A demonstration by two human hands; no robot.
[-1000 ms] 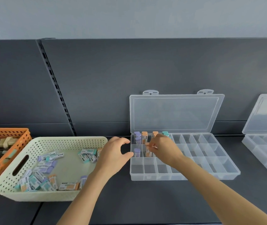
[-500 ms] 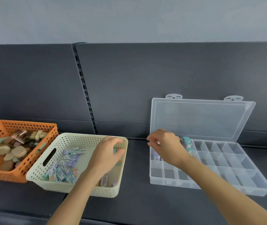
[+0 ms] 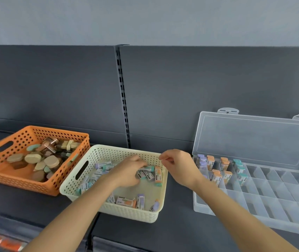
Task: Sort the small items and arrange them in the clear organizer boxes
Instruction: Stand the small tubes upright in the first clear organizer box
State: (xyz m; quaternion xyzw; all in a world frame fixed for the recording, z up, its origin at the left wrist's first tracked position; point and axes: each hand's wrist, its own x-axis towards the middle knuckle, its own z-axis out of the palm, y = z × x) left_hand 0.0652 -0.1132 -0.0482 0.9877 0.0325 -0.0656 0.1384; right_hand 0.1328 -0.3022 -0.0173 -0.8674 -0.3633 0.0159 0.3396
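Observation:
A cream perforated basket [image 3: 108,149] at centre holds several small erasers [image 3: 127,200] with purple, orange and teal ends. My left hand [image 3: 127,172] is inside it, palm down, fingers bent onto the erasers near a teal-ended one [image 3: 148,168]; whether it holds one is hidden. My right hand [image 3: 178,167] hovers over the basket's right rim, fingers loosely curled, thumb and forefinger near each other with nothing between them. The clear organizer box [image 3: 265,202] lies open on the right. Purple [image 3: 201,161], orange [image 3: 211,161] and teal erasers [image 3: 239,165] stand in its far left compartments.
An orange basket [image 3: 36,129] of tan, brown and teal oval items stands at the left, touching the cream basket. The organizer's lid [image 3: 254,140] leans against the dark back panel. All of it rests on a dark shelf [image 3: 177,228].
The view has swung left. My left hand went from the organizer's edge into the cream basket. My right hand left the organizer's compartments and now hangs over the basket's right rim.

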